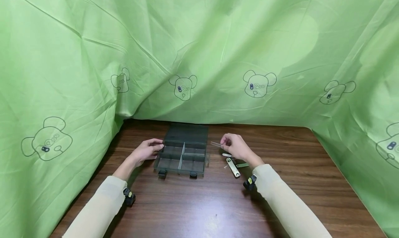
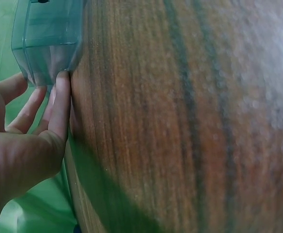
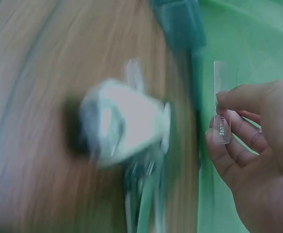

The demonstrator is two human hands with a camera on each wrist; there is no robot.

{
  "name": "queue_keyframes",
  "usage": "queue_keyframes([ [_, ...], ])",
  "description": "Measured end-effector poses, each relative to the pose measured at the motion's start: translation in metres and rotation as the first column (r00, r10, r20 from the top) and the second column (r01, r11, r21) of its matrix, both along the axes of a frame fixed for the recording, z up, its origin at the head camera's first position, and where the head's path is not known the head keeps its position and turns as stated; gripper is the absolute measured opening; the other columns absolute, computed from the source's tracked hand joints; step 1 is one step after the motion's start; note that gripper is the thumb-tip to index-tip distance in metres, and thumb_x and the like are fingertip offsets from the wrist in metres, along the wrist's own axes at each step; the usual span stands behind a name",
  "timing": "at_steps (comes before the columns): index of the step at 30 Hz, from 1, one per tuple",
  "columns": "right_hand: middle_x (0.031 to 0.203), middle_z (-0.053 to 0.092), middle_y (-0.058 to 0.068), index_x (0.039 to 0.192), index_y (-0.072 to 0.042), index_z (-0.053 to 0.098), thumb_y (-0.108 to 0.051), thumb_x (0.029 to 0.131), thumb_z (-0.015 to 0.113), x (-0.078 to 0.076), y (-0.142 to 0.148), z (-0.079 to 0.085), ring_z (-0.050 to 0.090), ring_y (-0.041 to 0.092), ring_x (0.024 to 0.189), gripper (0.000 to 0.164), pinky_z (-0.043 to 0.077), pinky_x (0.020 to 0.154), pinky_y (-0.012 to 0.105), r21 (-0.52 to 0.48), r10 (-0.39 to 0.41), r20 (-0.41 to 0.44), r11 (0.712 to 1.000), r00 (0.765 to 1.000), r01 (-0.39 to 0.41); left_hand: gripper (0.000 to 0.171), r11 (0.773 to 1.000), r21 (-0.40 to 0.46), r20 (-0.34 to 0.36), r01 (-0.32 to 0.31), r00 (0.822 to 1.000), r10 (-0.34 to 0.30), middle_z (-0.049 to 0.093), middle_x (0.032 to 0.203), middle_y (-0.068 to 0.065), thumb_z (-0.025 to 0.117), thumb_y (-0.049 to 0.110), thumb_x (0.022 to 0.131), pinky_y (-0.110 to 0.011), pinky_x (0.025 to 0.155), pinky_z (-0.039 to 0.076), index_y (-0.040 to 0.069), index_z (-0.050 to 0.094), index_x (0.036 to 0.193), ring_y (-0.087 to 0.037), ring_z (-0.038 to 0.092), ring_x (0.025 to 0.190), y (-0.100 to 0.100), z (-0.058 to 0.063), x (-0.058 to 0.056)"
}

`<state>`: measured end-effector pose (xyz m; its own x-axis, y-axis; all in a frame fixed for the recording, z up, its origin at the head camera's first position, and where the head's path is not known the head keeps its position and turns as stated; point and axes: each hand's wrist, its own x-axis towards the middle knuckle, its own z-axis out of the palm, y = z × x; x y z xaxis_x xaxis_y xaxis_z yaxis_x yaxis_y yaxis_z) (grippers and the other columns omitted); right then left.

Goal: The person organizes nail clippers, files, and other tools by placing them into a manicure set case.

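While left grip [image 1: 145, 150], fingers extended, touches smooth translucent rectangular case [image 1: 192, 166], right grip [image 1: 237, 147] pinches thin clear strip [image 3: 223, 131].

In the right wrist view, the pale clipper [image 3: 127, 121] blurs, and the right fingers [image 3: 243, 97] partly hide the clear strip [image 3: 221, 133]; the left wrist view crops the box [image 2: 47, 34].

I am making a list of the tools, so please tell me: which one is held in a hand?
The clear strip with printed letters, pinched in the right hand. The others, including the clipper, lie on the table.
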<state>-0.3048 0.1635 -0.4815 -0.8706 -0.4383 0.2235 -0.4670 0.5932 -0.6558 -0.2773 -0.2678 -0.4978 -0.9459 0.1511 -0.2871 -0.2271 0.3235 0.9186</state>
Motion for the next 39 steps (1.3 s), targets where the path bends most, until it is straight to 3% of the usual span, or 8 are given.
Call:
queue_keyframes([
  [11,0.086,0.065,-0.003,0.088,-0.012,0.069,0.000,0.092,0.077,0.000,-0.055,0.006,0.062,0.011,0.079,0.015,0.055,0.073,0.029,0.029,0.086,-0.072,0.996,0.994,-0.084,0.049,1.000,0.009,0.004,-0.023,1.000,0.022,0.058,0.147,-0.022,0.064,0.028,0.108,-0.041,0.096,0.057,0.005,0.054,0.150,-0.034,0.059,0.129,0.000,-0.002,-0.002],
  [21,0.085,0.063,-0.004,0.087,-0.014,0.068,-0.003,0.093,0.078,0.003,-0.091,0.005,0.060,0.011,0.078,0.016,0.053,0.072,0.027,0.044,0.107,-0.107,0.994,0.989,-0.103,0.049,1.000,-0.001,0.002,-0.016,1.000,0.016,0.057,0.148,-0.022,0.064,0.028,0.108,-0.044,0.099,0.056,0.005,0.053,0.150,-0.036,0.058,0.131,0.001,-0.001,-0.001],
  [39,0.084,0.063,-0.005,0.088,-0.013,0.069,-0.004,0.093,0.078,0.004,-0.111,-0.003,0.060,0.009,0.078,0.014,0.053,0.072,0.026,0.040,0.125,-0.097,0.992,0.987,-0.121,0.049,1.000,-0.001,-0.003,-0.010,1.000,0.010,0.056,0.149,-0.023,0.064,0.030,0.109,-0.045,0.100,0.056,0.005,0.054,0.150,-0.039,0.056,0.135,0.000,-0.002,-0.001],
])
